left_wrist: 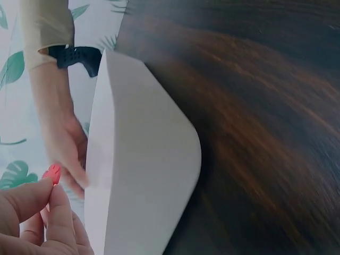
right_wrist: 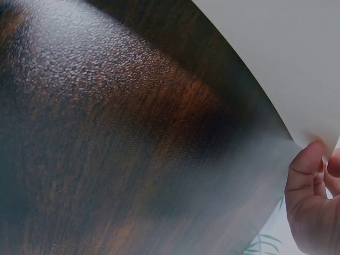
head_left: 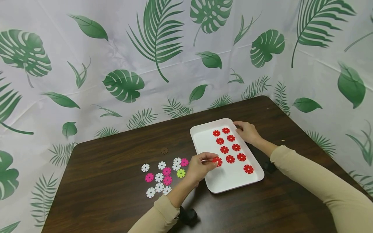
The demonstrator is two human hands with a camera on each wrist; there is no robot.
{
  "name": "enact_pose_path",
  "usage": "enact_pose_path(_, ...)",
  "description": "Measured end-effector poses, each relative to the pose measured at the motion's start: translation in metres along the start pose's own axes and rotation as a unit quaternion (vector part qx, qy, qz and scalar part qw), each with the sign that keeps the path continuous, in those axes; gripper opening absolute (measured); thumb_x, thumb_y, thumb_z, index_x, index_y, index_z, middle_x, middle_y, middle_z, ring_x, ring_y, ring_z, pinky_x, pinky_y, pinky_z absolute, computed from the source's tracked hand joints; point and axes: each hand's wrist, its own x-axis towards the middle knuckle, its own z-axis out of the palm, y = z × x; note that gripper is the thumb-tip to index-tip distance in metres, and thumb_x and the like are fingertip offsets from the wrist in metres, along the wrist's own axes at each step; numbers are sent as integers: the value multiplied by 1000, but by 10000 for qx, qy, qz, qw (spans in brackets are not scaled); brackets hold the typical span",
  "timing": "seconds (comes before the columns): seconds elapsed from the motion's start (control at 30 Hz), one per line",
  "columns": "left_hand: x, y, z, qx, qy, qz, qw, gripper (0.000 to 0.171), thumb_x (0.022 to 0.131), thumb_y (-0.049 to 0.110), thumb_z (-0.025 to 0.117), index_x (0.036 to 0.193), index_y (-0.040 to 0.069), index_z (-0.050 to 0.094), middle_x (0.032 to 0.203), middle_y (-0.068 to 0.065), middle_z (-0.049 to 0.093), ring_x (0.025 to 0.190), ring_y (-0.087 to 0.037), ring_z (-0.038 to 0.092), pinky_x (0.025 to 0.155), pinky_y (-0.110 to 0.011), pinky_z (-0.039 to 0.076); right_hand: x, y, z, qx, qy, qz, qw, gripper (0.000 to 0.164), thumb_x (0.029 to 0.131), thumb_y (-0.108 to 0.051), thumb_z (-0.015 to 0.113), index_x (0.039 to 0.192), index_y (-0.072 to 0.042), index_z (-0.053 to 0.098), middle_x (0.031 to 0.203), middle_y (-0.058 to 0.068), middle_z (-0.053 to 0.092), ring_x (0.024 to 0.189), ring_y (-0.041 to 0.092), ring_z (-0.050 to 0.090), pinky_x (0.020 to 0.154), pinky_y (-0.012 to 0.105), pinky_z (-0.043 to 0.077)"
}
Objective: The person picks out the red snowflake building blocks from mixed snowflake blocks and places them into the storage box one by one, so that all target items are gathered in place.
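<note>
My left hand (head_left: 199,168) pinches a red notched disc (head_left: 217,161) between thumb and fingertips, over the left side of a white tray (head_left: 227,181). The same disc (left_wrist: 52,173) shows nearly edge-on in the left wrist view. Several similar red discs (head_left: 230,159) lie in the tray, roughly in two rows along its right half. At the tray's far right edge, my right hand (head_left: 249,132) holds the rim. In the right wrist view its thumb (right_wrist: 308,159) lies against the outer wall, with the other fingers partly hidden behind the rim.
Left of the tray, loose white discs (head_left: 159,177), pink discs (head_left: 149,177) and a yellow-green disc (head_left: 181,173) lie on the dark wooden table (head_left: 110,181). A brown disc (head_left: 164,150) sits farther back. A leaf-patterned cloth (head_left: 175,64) hangs behind the table.
</note>
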Motion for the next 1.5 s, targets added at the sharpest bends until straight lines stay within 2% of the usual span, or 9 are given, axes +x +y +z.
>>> enact_pose_path(0.17, 4, -1, 17, 191, -164, -113, 9996, 22, 78, -7, 68, 99, -3, 70, 84, -11, 63, 65, -7, 53, 57, -19, 42, 1, 1, 0, -8, -8, -48, 10000, 41, 96, -5, 50, 134, 6, 44, 114, 29, 58, 79, 27, 61, 67, 34, 56)
enact_pose_path(0.37, 10, -11, 33, 524, -455, -157, 9975, 19, 79, -6, 69, 97, -2, 70, 85, -7, 67, 66, -3, 57, 59, -16, 48, 2, 0, 0, -21, 20, -91, 10000, 39, 95, -5, 50, 133, 7, 46, 104, 27, 61, 71, 23, 58, 59, 27, 51)
enact_pose_path(0.6, 17, -19, 45, 922, -383, -139, 9949, 18, 77, -7, 70, 93, 0, 72, 82, -8, 68, 64, -2, 54, 58, -14, 47, 2, 2, 0, 80, 55, -117, 9999, 39, 94, -6, 52, 131, 6, 48, 103, 27, 61, 70, 23, 58, 60, 29, 52)
enact_pose_path(0.73, 19, -22, 50, 1138, -310, -156, 9929, 16, 76, -7, 70, 90, 1, 72, 76, -6, 68, 61, -2, 52, 56, -14, 45, 0, 0, -1, 101, 114, -212, 9997, 38, 94, -5, 52, 129, 7, 48, 101, 27, 60, 67, 23, 57, 58, 28, 51)
enact_pose_path(0.93, 21, -27, 55, 1384, -361, 6, 9897, 15, 76, -6, 71, 89, 0, 72, 78, -10, 70, 60, 0, 53, 56, -13, 47, 2, 3, 1, 58, 64, -102, 9999, 38, 95, -4, 51, 131, 7, 47, 101, 27, 61, 68, 23, 57, 58, 27, 50)
enact_pose_path(1.1, 24, -30, 59, 1622, -339, 101, 9861, 14, 77, -6, 70, 88, 1, 73, 76, -7, 69, 59, 1, 52, 56, -12, 46, 2, 2, 0, -1, 36, -58, 10000, 39, 95, -5, 51, 132, 7, 46, 107, 28, 60, 71, 24, 58, 60, 28, 52)
enact_pose_path(1.27, 25, -31, 62, 1745, -275, 166, 9841, 13, 76, -7, 70, 86, 2, 71, 72, -1, 66, 59, 1, 51, 55, -12, 45, 2, 2, 0, 30, 38, -47, 10000, 39, 95, -5, 51, 132, 7, 46, 111, 29, 59, 74, 26, 59, 64, 33, 55)
enact_pose_path(1.5, 26, -28, 65, 2026, -211, 322, 9785, 12, 76, -7, 70, 84, 2, 70, 71, -2, 66, 59, 1, 50, 54, -12, 44, 2, 4, 0, 44, 50, -48, 10000, 40, 95, -4, 51, 132, 7, 46, 110, 29, 59, 73, 25, 59, 65, 33, 55)
